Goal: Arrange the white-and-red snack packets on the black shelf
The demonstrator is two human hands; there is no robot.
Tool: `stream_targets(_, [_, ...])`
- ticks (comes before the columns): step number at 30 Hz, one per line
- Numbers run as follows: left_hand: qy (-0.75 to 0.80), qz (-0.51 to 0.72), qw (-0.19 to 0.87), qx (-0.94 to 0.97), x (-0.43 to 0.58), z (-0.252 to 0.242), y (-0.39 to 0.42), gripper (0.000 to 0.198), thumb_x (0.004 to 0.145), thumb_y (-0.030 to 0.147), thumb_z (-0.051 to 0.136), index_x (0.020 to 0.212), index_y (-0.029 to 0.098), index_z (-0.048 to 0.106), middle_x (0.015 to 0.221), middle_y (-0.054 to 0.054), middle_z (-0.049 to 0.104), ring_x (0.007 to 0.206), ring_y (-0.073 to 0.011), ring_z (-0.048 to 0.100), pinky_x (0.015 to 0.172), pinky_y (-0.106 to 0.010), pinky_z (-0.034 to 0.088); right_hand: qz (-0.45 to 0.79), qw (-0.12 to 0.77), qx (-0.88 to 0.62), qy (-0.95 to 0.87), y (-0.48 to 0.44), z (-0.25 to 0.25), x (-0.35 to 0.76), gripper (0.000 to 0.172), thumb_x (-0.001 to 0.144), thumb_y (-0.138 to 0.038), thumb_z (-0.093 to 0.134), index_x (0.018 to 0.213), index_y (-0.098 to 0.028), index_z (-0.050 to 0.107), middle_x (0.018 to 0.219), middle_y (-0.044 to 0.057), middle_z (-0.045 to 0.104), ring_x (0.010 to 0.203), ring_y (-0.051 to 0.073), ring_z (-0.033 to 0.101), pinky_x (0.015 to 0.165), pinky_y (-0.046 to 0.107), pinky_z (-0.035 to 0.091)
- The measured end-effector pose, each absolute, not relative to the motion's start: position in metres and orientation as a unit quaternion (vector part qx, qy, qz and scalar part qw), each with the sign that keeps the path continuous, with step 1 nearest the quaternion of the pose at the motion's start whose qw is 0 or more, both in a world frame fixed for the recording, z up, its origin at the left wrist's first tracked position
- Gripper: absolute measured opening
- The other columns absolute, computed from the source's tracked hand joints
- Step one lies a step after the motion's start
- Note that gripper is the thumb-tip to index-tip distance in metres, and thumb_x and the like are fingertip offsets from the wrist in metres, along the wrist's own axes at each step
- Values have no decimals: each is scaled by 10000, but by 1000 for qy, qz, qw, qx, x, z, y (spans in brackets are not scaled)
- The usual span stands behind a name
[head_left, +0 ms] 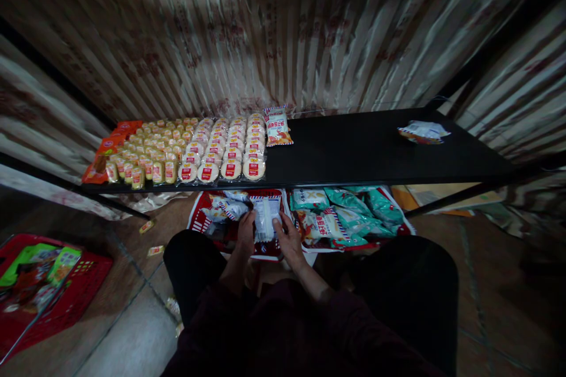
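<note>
Between both hands is a white-and-blue snack bag (266,219), its printed back turned up. My left hand (246,232) grips its left edge, and my right hand (288,237) pinches the right side. Below it, a red-and-white basket (283,195) holds similar snack bags (227,206). In the basket part to the right lie several green snack bags (354,203), with a red-and-white bag (322,224) on top. One upright snack bag (277,126) stands on the black shelf (345,147) beside rows of round packaged crackers (230,169).
Many small yellow packets (152,150) and orange bags (108,153) fill the shelf's left end. A crumpled bag (423,131) lies at its right. On the floor at left sits a red basket (91,283) of snacks, near loose packets (155,251). Striped curtain (265,29) hangs behind.
</note>
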State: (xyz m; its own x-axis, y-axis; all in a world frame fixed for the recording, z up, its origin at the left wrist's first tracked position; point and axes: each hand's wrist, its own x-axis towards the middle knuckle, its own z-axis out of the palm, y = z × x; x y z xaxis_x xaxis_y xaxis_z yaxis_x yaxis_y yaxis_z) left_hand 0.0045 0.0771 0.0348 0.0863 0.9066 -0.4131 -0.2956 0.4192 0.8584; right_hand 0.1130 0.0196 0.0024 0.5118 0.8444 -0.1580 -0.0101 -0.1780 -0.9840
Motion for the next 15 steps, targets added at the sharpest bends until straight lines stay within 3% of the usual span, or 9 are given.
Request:
stream_targets(8, [492,413,710,289,7,18,75,598,569,490,799,1021,123,664,917,-113,723,827,-257,683,766,-347,516,387,547,-662,-336,21,0,114,569,783,-562,575,1243,-227,584,1179,74,672,1111,261,610,976,421,473])
stream_targets(15, [505,407,703,291,2,10,78,586,560,493,801,990,115,673,902,-115,726,775,-247,686,720,-337,523,395,520,-670,-353,24,4,113,601,772,-568,584,1268,-231,559,1191,76,669,1124,267,607,991,439,458])
